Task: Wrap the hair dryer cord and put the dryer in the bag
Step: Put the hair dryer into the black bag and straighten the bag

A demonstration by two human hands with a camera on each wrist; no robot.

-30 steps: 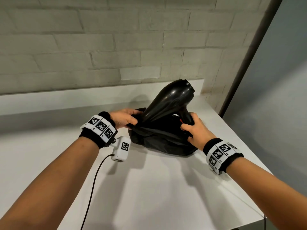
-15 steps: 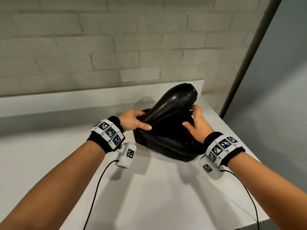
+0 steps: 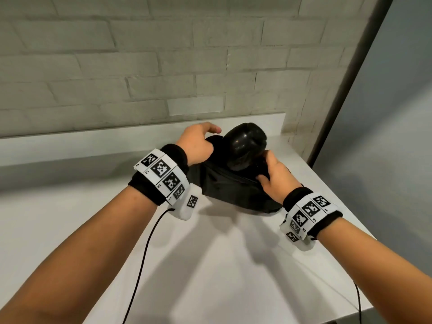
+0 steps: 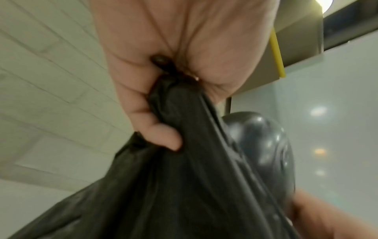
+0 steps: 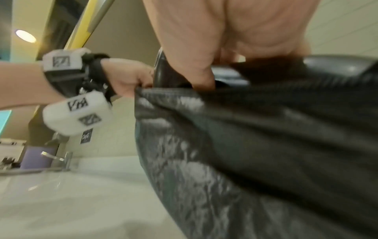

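hair dryer (image 3: 245, 146) stands nearly upright in the black bag (image 3: 233, 190) on the white bench (image 3: 210, 265), far right, its rounded end up and tilted far. left hand (image 3: 198, 143) grips bunched bag rim; right hand (image 3: 273, 176) pinches the near-right rim.

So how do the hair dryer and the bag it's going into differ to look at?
The hair dryer is hard, rounded and glossy, catching highlights; the bag is soft, matte and creased. The dryer stands up with its top poking out of the opening, while the bag slumps on the counter. The left hand and the right hand both grip the bag's edge, not the dryer. Both things are black.
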